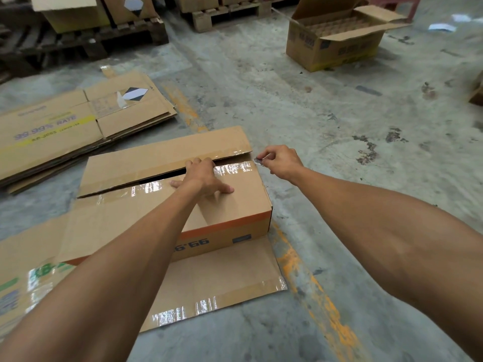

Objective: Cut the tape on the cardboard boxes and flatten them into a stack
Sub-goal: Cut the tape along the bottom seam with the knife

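Note:
A brown cardboard box (243,202) lies upside down on the concrete floor, its taped top seam split open along most of its length. My left hand (205,176) presses flat on the near flap, fingertips at the slit. My right hand (281,162) pinches a small blade (258,161) at the right end of the seam, where shiny tape (232,169) still bridges the flaps. The far flap (167,159) stands slightly raised. The box's lower flaps (222,283) are spread flat on the floor.
A stack of flattened boxes (78,126) lies to the left. An open box with dividers (337,37) stands at the far right. Wooden pallets (86,40) carrying boxes line the back. Another flat carton (23,270) lies at the near left.

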